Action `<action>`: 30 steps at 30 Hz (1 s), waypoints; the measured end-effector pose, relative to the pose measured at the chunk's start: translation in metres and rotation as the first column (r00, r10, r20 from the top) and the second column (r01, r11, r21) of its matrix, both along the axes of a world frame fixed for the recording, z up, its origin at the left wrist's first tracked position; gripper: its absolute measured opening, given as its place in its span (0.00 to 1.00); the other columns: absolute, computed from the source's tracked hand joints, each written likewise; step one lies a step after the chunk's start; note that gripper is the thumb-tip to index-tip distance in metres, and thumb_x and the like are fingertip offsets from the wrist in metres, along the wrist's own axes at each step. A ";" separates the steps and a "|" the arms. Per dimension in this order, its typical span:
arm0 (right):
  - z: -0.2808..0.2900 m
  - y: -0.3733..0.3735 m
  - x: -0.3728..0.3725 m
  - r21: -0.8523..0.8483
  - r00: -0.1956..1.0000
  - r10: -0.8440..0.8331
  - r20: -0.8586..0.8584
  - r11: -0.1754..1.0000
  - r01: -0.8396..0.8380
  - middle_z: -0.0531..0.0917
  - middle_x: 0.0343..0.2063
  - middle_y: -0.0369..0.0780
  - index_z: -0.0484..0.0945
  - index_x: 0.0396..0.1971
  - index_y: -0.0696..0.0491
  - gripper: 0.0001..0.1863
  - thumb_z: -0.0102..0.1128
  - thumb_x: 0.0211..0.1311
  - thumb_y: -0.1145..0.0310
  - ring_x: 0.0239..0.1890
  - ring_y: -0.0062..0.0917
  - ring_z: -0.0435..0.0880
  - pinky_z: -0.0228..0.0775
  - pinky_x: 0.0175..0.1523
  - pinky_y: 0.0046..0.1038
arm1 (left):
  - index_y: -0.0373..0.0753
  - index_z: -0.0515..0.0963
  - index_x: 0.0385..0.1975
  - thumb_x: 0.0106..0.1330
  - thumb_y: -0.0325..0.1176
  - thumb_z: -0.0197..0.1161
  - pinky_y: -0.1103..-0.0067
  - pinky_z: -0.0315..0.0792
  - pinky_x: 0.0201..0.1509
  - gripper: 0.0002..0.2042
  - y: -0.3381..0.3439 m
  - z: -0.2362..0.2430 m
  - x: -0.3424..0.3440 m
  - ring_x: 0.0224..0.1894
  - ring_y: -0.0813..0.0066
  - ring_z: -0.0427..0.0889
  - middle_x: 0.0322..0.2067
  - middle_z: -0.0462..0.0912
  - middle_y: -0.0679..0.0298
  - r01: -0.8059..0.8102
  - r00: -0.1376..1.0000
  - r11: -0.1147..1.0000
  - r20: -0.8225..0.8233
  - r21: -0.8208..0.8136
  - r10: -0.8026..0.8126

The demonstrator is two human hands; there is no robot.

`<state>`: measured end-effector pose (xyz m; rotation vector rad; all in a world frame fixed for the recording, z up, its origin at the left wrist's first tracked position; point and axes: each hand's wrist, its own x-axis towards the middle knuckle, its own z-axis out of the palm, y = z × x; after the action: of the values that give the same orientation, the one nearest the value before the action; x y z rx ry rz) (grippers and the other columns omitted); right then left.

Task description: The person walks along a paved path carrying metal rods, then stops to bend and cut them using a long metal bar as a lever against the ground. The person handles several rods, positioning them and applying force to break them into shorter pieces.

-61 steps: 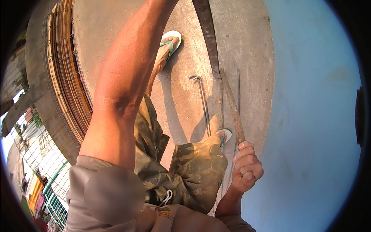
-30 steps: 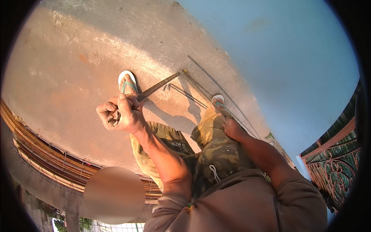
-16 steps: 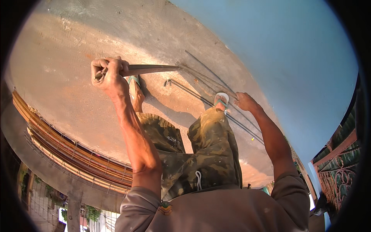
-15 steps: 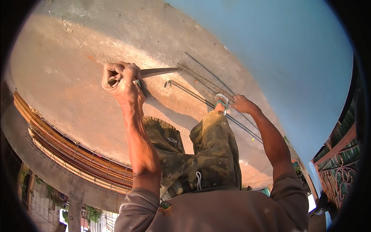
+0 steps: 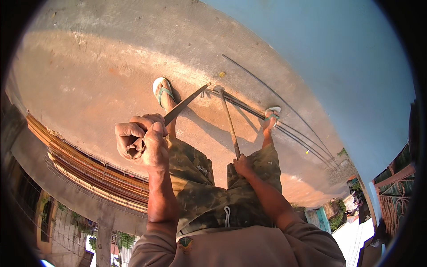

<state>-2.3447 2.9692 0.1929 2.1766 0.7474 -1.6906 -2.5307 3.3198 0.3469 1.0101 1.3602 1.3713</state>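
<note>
Nearest me, the left hand [image 5: 153,144] wraps its fingers tightly round a dark tapered bar [image 5: 187,103], tip left of the right sandal [image 5: 274,109]. Nearer than that sandal, the right hand [image 5: 243,166] curls its fingers round a wooden stick [image 5: 230,124]; past the sandal, I see a thin rod [image 5: 262,82].

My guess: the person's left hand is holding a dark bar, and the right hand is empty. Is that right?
Not quite: the right hand isn't empty. The head view shows it closed around a brown bar. The left hand does hold a dark bar.
</note>
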 end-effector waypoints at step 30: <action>-0.323 0.153 0.127 0.450 0.940 0.192 0.281 0.839 -0.306 0.76 0.47 0.55 0.70 0.51 0.61 0.26 0.62 0.56 0.63 0.52 0.48 0.74 0.66 0.55 0.42 | 0.45 0.64 0.22 0.57 0.28 0.53 0.77 0.64 0.40 0.06 -0.038 -0.079 -0.068 0.22 0.83 0.64 0.19 0.61 0.72 -0.179 0.976 0.982 0.112 -0.064 0.185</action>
<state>-2.2176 3.1220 -0.1301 2.3930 1.4498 -1.1834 -2.5986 3.2815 0.2680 0.7716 1.4206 1.4966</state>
